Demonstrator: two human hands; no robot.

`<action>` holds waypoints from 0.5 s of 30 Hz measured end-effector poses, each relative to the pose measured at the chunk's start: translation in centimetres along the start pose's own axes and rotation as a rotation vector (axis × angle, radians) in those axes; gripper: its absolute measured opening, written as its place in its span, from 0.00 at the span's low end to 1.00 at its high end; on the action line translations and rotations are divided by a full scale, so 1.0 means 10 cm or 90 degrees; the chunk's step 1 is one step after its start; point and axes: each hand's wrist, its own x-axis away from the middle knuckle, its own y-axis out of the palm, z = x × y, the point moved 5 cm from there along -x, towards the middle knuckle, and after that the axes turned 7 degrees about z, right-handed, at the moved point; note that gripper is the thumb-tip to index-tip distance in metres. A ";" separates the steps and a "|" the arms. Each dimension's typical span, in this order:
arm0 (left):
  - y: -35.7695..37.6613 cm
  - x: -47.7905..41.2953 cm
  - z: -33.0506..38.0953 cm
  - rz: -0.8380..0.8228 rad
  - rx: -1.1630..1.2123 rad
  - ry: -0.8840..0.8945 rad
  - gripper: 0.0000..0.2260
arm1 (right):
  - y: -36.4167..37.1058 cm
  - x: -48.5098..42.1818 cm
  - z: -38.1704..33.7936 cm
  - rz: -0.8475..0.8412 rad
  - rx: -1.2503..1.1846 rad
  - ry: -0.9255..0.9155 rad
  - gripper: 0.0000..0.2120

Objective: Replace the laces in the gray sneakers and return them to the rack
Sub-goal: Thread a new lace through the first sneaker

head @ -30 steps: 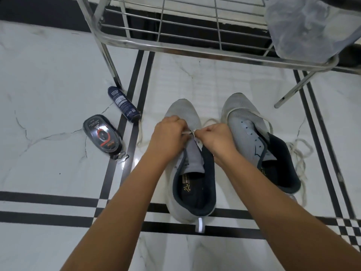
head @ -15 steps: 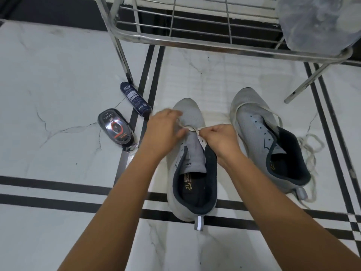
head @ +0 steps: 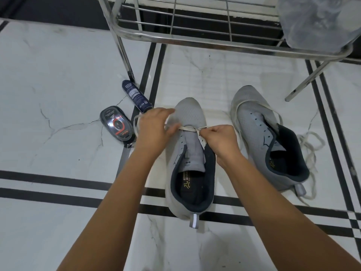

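Observation:
Two gray sneakers stand on the marble floor, toes pointing away from me. The left sneaker (head: 190,153) is between my hands, with a white lace (head: 190,129) stretched across its lowest eyelets. My left hand (head: 154,128) pinches the lace's left end beside the toe, and a loop of lace trails out to its left. My right hand (head: 220,139) pinches the right end at the shoe's right eyelet row. The right sneaker (head: 263,133) sits unlaced, with a loose white lace (head: 310,145) draped over it and piled on the floor to its right.
A steel shoe rack (head: 214,39) stands just beyond the sneakers, one leg at the left and another at the right. A clear plastic bag (head: 316,20) rests on its right end. A dark spray bottle (head: 136,95) and a shoe-polish sponge pack (head: 117,126) lie left of the shoes.
My hands have moved apart, drawing the lace taut across the left sneaker. My left hand has shifted left toward the toe. The view has tilted slightly, so the shoes sit lower and further right.

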 end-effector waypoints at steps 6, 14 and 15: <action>0.06 0.00 0.07 -0.022 -0.099 0.072 0.08 | -0.04 -0.01 0.03 0.006 0.004 0.002 0.11; 0.23 -0.04 0.24 -0.242 -0.063 -0.061 0.14 | -0.06 0.00 0.03 0.015 0.030 -0.007 0.16; 0.29 -0.04 0.23 -0.279 -0.066 -0.089 0.12 | -0.06 0.00 0.03 0.013 0.034 -0.006 0.17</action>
